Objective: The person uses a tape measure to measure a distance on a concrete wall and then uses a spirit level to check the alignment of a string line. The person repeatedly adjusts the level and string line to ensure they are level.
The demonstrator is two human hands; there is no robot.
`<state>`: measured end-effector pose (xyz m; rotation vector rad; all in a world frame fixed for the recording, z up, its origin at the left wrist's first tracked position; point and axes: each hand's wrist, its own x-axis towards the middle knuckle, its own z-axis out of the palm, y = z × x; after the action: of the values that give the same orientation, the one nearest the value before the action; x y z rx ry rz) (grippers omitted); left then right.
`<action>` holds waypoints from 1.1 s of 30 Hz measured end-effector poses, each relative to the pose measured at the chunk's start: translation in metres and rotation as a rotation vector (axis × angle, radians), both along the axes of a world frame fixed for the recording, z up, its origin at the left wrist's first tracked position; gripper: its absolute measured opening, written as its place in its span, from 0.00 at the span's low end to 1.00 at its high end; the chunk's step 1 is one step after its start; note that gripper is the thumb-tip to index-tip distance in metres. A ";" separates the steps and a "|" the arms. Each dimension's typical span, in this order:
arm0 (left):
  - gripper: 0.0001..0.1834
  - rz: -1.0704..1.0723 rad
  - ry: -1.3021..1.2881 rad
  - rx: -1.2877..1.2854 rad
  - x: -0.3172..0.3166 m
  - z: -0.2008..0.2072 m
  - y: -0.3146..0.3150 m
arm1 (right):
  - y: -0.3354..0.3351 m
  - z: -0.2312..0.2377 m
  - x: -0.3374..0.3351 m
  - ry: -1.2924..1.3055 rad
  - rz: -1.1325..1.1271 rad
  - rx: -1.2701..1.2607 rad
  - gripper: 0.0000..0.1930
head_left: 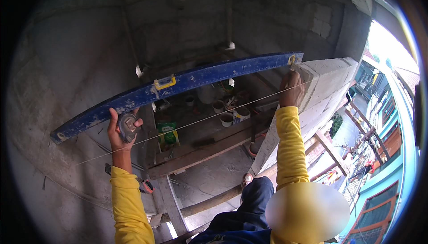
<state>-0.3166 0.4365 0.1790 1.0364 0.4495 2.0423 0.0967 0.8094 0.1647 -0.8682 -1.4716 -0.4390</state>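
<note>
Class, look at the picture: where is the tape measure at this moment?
In the head view, the tape measure sits left of centre in the left hand, just below the long blue spirit level.

One head-worn fisheye view looks steeply down from above a block wall (330, 76), close to the raised arms. It faces a long blue level (178, 85) at arm's reach; the floor lies far below, the street at the right rim.
</note>
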 end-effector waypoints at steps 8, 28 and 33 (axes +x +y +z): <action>0.25 0.002 -0.010 0.008 0.000 -0.001 0.000 | -0.037 -0.045 0.002 0.032 0.238 -0.164 0.24; 0.25 0.050 0.054 -0.010 -0.004 0.000 -0.008 | 0.053 -0.046 -0.092 1.079 1.162 -0.421 0.14; 0.25 0.039 0.048 -0.003 0.000 -0.001 0.004 | 0.081 -0.032 -0.083 1.094 1.136 -0.398 0.15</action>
<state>-0.3168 0.4408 0.1783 1.0844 0.5013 2.0533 0.0138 0.8900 0.1328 -0.3048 -0.7748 1.0596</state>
